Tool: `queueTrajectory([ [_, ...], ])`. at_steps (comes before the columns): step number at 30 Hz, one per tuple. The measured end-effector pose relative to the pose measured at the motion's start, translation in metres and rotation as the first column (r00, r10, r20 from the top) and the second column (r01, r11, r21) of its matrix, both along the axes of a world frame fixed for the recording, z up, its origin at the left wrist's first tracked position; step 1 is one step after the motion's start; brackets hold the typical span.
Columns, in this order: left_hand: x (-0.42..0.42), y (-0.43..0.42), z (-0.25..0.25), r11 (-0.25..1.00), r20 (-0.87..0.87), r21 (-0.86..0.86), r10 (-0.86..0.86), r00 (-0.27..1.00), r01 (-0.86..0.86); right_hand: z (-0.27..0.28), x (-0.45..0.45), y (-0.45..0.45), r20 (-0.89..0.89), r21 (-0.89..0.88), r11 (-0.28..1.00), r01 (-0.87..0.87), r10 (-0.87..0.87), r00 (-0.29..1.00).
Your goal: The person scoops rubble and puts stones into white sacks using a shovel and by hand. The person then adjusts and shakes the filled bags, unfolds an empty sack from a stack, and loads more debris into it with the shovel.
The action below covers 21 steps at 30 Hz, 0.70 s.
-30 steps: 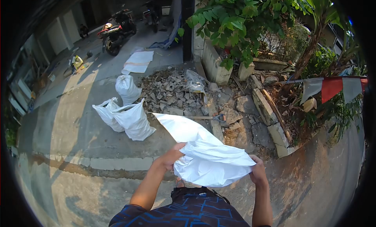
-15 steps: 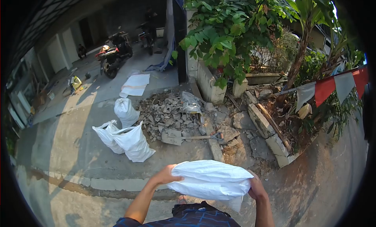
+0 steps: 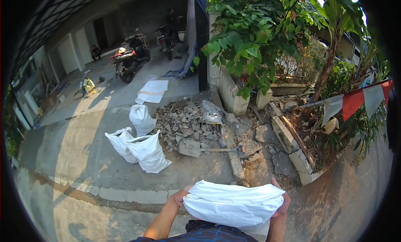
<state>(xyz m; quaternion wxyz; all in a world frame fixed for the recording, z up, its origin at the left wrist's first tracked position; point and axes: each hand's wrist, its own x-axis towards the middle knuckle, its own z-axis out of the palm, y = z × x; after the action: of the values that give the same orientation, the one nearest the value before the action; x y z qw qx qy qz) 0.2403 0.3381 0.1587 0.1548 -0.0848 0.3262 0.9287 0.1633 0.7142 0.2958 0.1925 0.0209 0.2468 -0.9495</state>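
A white woven sack (image 3: 234,204), with its upper part folded or rolled, is stretched between my hands in front of my body. My left hand (image 3: 181,196) grips its left end, the fingers partly hidden by the cloth. At the right end my right hand (image 3: 284,203) holds the sack, thumb upward and the other fingers partly behind it. Ahead on the ground stand two filled white sacks with open mouths, a front sack (image 3: 149,153) and a left sack (image 3: 122,144). Behind them is a closed, bulging sack (image 3: 142,120).
A shovel (image 3: 190,148) lies before a heap of broken concrete (image 3: 179,121). Flat white sacks (image 3: 152,91) lie behind the heap. Motorcycles (image 3: 133,54) and people are farther back. Concrete blocks (image 3: 286,135), plants and a flag string (image 3: 353,106) are at right.
Both hands and the sack have shifted slightly right and down in view. The sack's front face looks fuller and taller. The whole scene has shifted a little right as my head turned.
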Motion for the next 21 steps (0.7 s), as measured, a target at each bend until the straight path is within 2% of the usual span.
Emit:
queueTrajectory([
  [1,0.007,-0.014,0.000,0.993,-0.097,-0.032,-0.118,0.988,0.115,0.002,-0.005,0.012,-0.002,0.003,1.000,-0.007,0.007,1.000],
  [2,0.013,-0.022,0.000,0.971,-0.187,-0.075,-0.237,0.953,0.226,0.006,-0.007,0.026,-0.216,0.106,0.988,-0.114,0.135,0.967],
  [3,0.016,-0.027,-0.004,0.971,-0.183,-0.073,-0.236,0.955,0.226,0.013,-0.003,0.032,-0.401,0.223,0.956,-0.191,0.268,0.876],
  [4,0.016,-0.033,-0.008,0.975,-0.140,0.090,-0.190,0.972,0.203,0.026,0.001,0.031,-0.356,0.193,0.945,-0.264,0.319,0.878],
  [5,0.013,-0.036,-0.012,0.954,-0.092,0.246,-0.154,0.984,0.172,0.026,-0.006,0.036,-0.356,0.189,0.947,-0.258,0.311,0.881],
  [6,0.013,-0.031,0.004,0.952,-0.088,0.244,-0.166,0.982,0.183,0.022,-0.015,0.047,-0.269,0.469,0.826,-0.311,0.470,0.841],
  [7,0.015,-0.020,0.033,0.979,-0.188,0.152,-0.107,0.976,0.136,0.017,-0.019,0.053,-0.133,0.700,0.624,-0.346,0.590,0.796],
  [8,0.013,-0.011,0.049,0.995,-0.294,0.065,-0.056,0.954,0.079,0.009,-0.019,0.048,-0.180,0.779,0.582,-0.234,0.565,0.805],
  [9,0.008,-0.008,0.048,0.994,-0.296,0.063,-0.066,0.953,0.088,-0.005,-0.023,0.047,-0.183,0.778,0.586,-0.227,0.557,0.810],
  [11,0.006,-0.006,0.044,0.957,-0.155,0.289,0.059,0.986,-0.011,-0.046,-0.023,0.047,-0.164,0.886,0.422,-0.191,0.671,0.723],
  [12,0.007,-0.009,0.042,0.960,-0.157,0.280,0.056,0.986,-0.009,-0.068,-0.020,0.048,-0.073,0.816,0.478,-0.326,0.644,0.761],
  [13,0.006,-0.012,0.040,0.962,-0.116,0.270,0.061,0.991,-0.028,-0.058,-0.014,0.035,-0.086,0.813,0.488,-0.318,0.641,0.763],
  [14,0.003,-0.016,0.039,0.964,-0.074,0.262,0.067,0.995,-0.046,-0.048,0.000,0.021,-0.114,0.611,0.719,-0.332,0.495,0.861],
  [15,-0.002,-0.025,0.041,0.966,-0.080,0.256,0.063,0.995,-0.041,-0.040,0.007,0.011,-0.089,0.362,0.887,-0.286,0.339,0.937],
  [16,-0.006,-0.037,0.045,0.992,-0.166,0.058,-0.105,0.980,0.116,-0.052,0.012,0.007,-0.110,0.221,0.959,-0.179,0.207,0.972],
  [17,-0.008,-0.044,0.047,0.956,-0.215,-0.152,-0.280,0.936,0.251,-0.050,0.010,0.005,-0.114,0.219,0.959,-0.179,0.207,0.972],
  [18,-0.011,-0.044,0.046,0.956,-0.216,-0.158,-0.279,0.936,0.249,-0.046,0.007,0.003,-0.090,0.153,0.983,-0.104,0.119,0.989],
  [19,-0.010,-0.032,0.074,0.864,-0.206,-0.470,-0.305,0.930,0.180,-0.039,0.007,-0.003,-0.049,0.078,0.997,-0.024,0.028,0.998],
  [20,-0.012,-0.024,0.089,0.679,-0.192,-0.727,-0.336,0.922,0.097,-0.025,0.003,-0.002,-0.142,-0.004,0.996,-0.084,0.083,0.986],
  [21,-0.015,-0.022,0.084,0.673,-0.180,-0.731,-0.347,0.920,0.111,-0.028,-0.001,0.004,-0.132,-0.012,0.997,-0.074,0.072,0.989],
])
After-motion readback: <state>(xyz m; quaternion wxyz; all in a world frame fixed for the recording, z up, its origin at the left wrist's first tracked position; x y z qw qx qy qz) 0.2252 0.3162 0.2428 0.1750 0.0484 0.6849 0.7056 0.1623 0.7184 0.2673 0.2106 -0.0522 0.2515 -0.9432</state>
